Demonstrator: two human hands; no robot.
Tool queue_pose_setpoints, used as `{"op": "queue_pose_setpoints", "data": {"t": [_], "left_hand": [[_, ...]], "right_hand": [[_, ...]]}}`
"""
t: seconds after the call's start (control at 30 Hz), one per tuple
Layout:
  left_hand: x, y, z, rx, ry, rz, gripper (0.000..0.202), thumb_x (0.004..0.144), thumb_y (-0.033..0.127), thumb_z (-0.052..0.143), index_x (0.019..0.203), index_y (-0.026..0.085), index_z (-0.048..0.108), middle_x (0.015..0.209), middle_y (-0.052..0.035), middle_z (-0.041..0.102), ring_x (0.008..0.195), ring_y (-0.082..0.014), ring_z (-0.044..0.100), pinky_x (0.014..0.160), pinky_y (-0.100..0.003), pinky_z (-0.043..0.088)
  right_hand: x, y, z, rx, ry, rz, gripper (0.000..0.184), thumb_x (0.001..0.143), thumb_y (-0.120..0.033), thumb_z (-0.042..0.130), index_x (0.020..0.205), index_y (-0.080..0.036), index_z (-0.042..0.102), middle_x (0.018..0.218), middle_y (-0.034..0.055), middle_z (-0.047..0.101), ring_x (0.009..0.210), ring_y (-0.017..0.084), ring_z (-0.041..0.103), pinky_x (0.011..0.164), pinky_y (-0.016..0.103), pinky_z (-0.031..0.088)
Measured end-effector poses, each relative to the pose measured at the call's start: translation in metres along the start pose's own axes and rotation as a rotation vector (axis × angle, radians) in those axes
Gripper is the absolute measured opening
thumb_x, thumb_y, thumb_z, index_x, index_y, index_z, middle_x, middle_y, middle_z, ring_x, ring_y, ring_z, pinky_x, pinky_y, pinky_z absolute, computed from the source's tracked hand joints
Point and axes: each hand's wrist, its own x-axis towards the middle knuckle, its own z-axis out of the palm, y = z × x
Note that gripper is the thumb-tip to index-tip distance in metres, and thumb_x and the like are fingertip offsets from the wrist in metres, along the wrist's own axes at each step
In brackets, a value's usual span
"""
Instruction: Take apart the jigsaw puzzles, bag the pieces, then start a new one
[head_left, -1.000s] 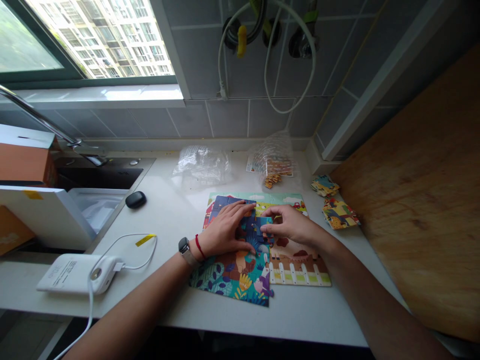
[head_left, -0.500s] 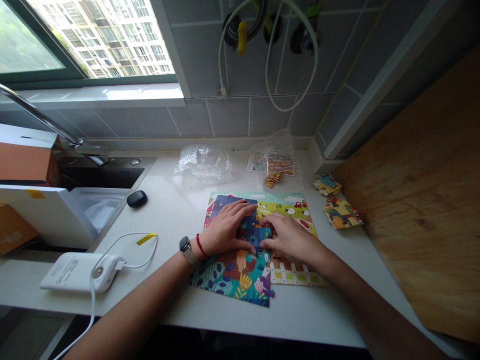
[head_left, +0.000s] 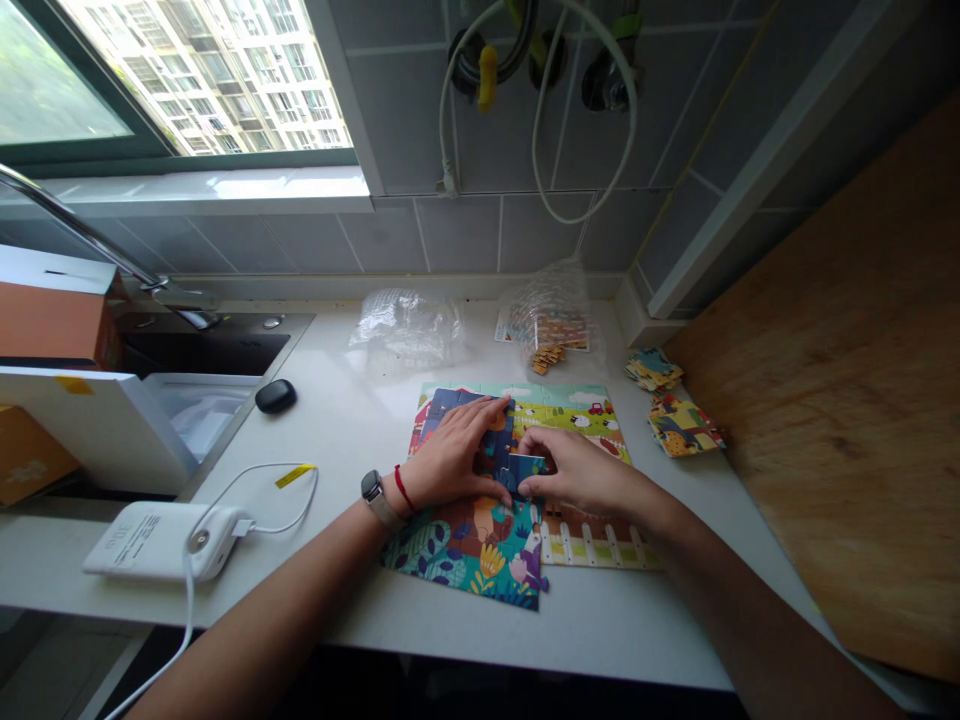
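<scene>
My right hand pinches a dark blue jigsaw piece between thumb and fingers, at the right edge of a partly joined puzzle with flowers and leaves. My left hand lies across that puzzle with its fingers stretched out, the thumb close to the piece. The flower puzzle overlaps a farm puzzle showing sheep, a red tractor and a white fence. My hands hide the middle of both pictures.
Two stacks of puzzle pieces lie at the right by a wooden panel. Behind are a bag of pieces and a crumpled clear bag. At left are a black mouse-like object, a white power bank and a sink.
The blue piece in my right hand has tilted, and a pale edge of it now shows. My left hand stays nearly in place on the puzzle.
</scene>
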Motion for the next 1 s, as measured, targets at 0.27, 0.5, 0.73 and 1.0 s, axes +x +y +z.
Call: {"op": "queue_pose_setpoints", "data": {"t": [0.27,0.5,0.73,1.0], "left_hand": [[0.0,-0.004,-0.003,0.013,0.001,-0.026,0.121,0.069,0.074,0.083,0.164,0.025,0.026,0.156,-0.0202,0.049,0.15,-0.041,0.041,0.122,-0.061,0.035],[-0.002,-0.007,-0.01,0.03,-0.068,-0.03,0.128,0.062,0.081,0.082,0.163,0.024,0.028,0.163,-0.0191,0.041,0.155,-0.0436,0.03,0.125,-0.064,0.029],[-0.002,-0.007,-0.01,0.056,-0.088,-0.023,0.117,0.064,0.08,0.082,0.158,0.026,0.039,0.164,-0.018,0.04,0.156,-0.0442,0.027,0.124,-0.065,0.028],[-0.001,-0.012,-0.008,0.036,-0.06,-0.058,0.111,0.068,0.076,0.082,0.157,0.024,0.041,0.163,-0.0188,0.042,0.156,-0.0428,0.028,0.125,-0.064,0.03]], "right_hand": [[0.006,0.01,0.0,0.123,0.026,-0.098,0.021,0.075,-0.018,0.079,0.092,-0.02,0.066,0.093,0.0013,0.072,0.086,0.021,0.066,0.075,0.029,0.049],[0.009,0.012,-0.006,0.261,-0.013,-0.11,0.023,0.074,-0.027,0.079,0.092,-0.019,0.067,0.097,0.0032,0.071,0.089,0.022,0.066,0.08,0.031,0.052],[0.006,0.009,-0.012,0.34,-0.083,-0.086,0.027,0.074,-0.035,0.081,0.094,-0.019,0.071,0.094,0.0022,0.074,0.085,0.022,0.068,0.076,0.03,0.052],[-0.004,0.002,0.01,-0.177,-0.033,-0.02,0.025,0.076,-0.031,0.085,0.098,-0.022,0.077,0.106,0.007,0.076,0.105,0.029,0.068,0.089,0.034,0.049]]}}
